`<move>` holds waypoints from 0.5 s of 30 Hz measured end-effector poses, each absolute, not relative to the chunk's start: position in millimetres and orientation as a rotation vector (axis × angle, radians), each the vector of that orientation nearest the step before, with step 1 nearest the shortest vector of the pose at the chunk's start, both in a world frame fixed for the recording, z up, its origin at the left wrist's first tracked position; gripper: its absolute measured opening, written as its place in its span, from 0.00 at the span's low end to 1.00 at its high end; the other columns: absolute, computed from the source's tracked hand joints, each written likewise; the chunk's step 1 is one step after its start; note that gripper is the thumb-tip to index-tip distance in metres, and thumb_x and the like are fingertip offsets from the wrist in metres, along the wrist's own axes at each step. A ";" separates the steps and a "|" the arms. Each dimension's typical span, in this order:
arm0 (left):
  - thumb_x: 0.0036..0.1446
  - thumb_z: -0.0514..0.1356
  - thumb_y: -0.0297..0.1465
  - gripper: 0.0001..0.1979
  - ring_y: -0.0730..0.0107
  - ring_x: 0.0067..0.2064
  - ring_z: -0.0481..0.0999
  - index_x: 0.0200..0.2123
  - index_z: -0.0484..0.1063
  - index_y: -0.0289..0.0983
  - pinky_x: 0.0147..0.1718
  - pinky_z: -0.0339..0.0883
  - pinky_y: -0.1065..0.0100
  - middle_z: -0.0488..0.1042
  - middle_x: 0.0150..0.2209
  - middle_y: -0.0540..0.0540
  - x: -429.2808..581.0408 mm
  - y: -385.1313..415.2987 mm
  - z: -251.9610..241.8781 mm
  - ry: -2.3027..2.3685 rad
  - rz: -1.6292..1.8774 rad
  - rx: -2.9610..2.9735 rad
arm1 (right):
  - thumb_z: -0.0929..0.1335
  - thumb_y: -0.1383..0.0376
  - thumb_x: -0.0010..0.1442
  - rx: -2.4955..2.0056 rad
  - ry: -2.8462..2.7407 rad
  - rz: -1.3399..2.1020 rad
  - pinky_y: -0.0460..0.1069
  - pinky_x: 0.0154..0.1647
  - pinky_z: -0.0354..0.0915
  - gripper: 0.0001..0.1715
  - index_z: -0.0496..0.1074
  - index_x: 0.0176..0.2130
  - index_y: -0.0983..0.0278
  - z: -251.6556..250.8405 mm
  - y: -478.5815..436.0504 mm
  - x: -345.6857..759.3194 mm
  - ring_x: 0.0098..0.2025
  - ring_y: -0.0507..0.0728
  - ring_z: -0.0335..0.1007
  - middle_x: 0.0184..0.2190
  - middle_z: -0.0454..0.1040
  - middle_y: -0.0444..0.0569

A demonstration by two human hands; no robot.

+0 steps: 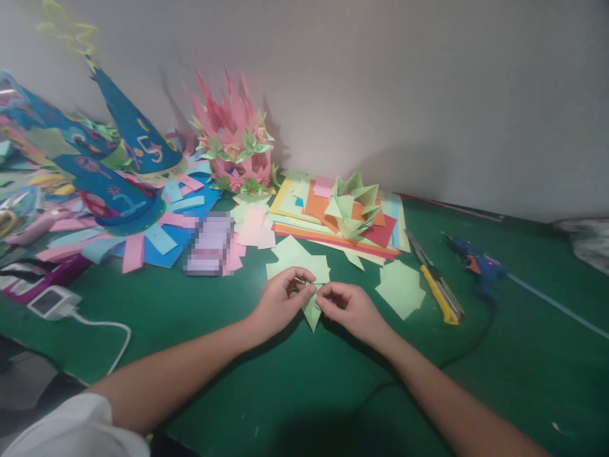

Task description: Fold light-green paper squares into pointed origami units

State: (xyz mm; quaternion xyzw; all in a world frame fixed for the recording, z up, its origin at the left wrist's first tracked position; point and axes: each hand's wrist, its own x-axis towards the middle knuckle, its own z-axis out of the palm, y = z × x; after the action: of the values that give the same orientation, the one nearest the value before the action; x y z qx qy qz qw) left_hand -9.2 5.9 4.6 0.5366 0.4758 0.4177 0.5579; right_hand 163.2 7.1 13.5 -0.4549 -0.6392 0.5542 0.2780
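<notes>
A small folded piece of light green paper (313, 317) is pinched between my two hands, its pointed end toward me. My left hand (289, 293) grips its left side with thumb and fingertips. On the opposite side, my right hand (349, 310) pinches the paper close to the left fingertips. Just beyond my hands lie light green paper squares (295, 252), partly covered by my left hand. Another small pile of green squares (402, 289) rests to the right of my right hand.
A yellow utility knife (438, 295) and a blue glue gun (478, 261) with a cord lie right. Behind stand a folded green paper ring (353, 206) on stacked coloured sheets (328, 236) and a pink paper crown (238, 143). Blue cone hats (136, 130) and a white charger (53, 303) are left.
</notes>
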 end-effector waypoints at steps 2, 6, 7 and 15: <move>0.54 0.61 0.35 0.11 0.81 0.24 0.61 0.37 0.66 0.36 0.22 0.55 0.77 0.65 0.27 0.53 -10.2 6.5 3.9 1.130 1.002 1.247 | 0.65 0.56 0.57 -1.205 -1.714 1.497 0.45 0.25 0.58 0.14 0.67 0.29 0.64 14.0 6.2 163.7 0.23 0.49 0.59 0.22 0.64 0.42; 0.55 0.61 0.37 0.12 0.84 0.21 0.55 0.36 0.62 0.37 0.20 0.50 0.78 0.58 0.25 0.56 -10.2 8.8 5.0 1.075 1.087 1.167 | 0.68 0.59 0.55 -1.158 -1.706 1.492 0.45 0.29 0.61 0.10 0.65 0.33 0.63 15.5 3.4 163.3 0.26 0.49 0.60 0.26 0.65 0.42; 0.54 0.61 0.37 0.13 0.85 0.22 0.56 0.36 0.61 0.37 0.21 0.51 0.78 0.59 0.27 0.56 -9.6 9.2 5.8 1.053 1.120 1.149 | 0.68 0.60 0.54 -1.158 -1.706 1.484 0.45 0.29 0.61 0.10 0.64 0.33 0.62 15.6 2.9 162.8 0.26 0.49 0.59 0.26 0.64 0.41; 0.47 0.66 0.37 0.20 0.84 0.24 0.61 0.38 0.60 0.38 0.24 0.60 0.78 0.63 0.30 0.55 -6.1 9.8 11.9 1.037 1.082 1.003 | 0.65 0.60 0.57 -1.226 -1.594 1.425 0.45 0.26 0.61 0.08 0.62 0.31 0.61 9.6 4.9 162.1 0.24 0.49 0.59 0.22 0.60 0.39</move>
State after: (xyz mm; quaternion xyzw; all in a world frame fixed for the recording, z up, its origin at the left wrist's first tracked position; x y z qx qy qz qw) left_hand -6.1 9.8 11.9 0.4363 0.4511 0.4705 0.6203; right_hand 162.1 4.9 9.6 -0.4691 -0.6101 0.5453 0.3322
